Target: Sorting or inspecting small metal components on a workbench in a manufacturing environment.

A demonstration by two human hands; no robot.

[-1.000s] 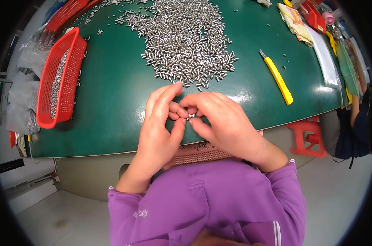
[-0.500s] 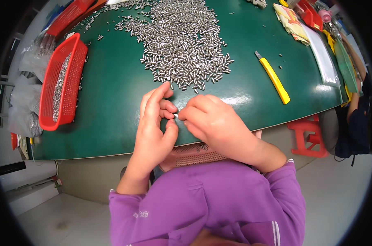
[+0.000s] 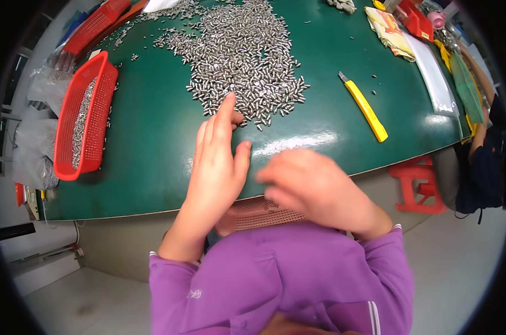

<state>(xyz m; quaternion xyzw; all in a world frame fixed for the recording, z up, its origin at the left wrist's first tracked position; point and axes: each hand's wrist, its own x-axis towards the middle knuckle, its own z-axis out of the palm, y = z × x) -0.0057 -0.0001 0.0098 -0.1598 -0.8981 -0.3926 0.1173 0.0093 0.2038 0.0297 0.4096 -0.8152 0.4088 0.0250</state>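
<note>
A big heap of small silver metal pieces lies on the green table. My left hand reaches forward with its fingers stretched out, the fingertips touching the near edge of the heap. My right hand is blurred with motion near the table's front edge, above a pink perforated basket that sits at my lap. Whether the right hand holds a piece is hidden by blur.
A red basket with metal pieces stands at the left edge. A yellow utility knife lies to the right of the heap. Plastic bags lie at the far left. A red stool and another person are at the right.
My hands were together, pinching a small piece. They have parted: the left hand stretched forward to the heap and the right hand pulled back toward the table edge.
</note>
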